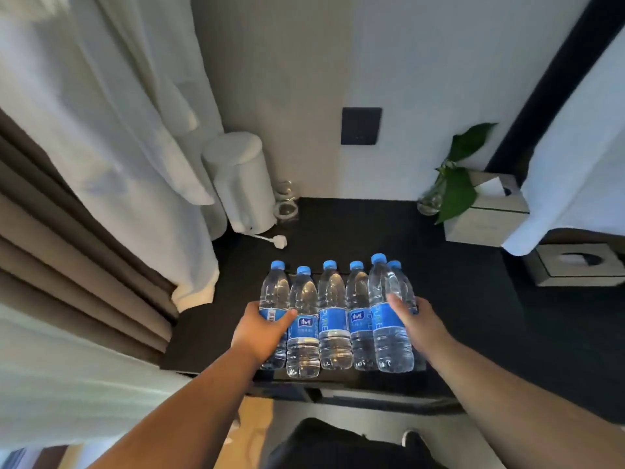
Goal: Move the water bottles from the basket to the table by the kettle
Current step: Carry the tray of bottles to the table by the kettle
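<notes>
Bare forearms — dark trousers

The rightmost water bottle is showing only cap and shoulder behind its neighbour and the right hand (its fingers lying out of sight). The left hand is covering the leftmost water bottle low down. Left of centre, a robe is overlapping the kettle.

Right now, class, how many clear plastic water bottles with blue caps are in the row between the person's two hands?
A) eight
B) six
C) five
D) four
B: six blue caps show along the row of clear plastic water bottles, which the left hand and right hand grip at either end.
</notes>
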Motion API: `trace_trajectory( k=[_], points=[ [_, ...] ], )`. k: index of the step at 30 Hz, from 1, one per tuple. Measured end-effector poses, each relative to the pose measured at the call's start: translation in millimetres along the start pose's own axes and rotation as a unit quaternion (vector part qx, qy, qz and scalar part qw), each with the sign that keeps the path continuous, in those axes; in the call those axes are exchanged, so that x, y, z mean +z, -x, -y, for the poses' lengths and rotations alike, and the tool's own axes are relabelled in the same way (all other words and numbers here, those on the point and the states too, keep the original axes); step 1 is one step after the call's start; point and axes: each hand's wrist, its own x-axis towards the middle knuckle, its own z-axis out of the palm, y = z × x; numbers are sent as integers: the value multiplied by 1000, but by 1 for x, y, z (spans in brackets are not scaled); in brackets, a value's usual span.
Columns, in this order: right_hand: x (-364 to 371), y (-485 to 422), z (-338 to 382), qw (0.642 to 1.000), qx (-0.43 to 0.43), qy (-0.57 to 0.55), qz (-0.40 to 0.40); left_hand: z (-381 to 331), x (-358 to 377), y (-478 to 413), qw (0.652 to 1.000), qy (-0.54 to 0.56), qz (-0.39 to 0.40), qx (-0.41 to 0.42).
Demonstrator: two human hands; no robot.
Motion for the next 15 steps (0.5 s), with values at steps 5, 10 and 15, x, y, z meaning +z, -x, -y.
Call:
trace_trajectory(
  k=[5,10,15],
  points=[
    [-15,-1,-3,998,22,-5,-51,-19,17,-16,998,-34,46,15],
    [-25,-4,3,997,38,-22,-65,-32,31,-24,997,-45,56,9],
    [-32,-3,3,998,49,-20,-38,-36,34,-24,994,-81,71,4]
  ],
)
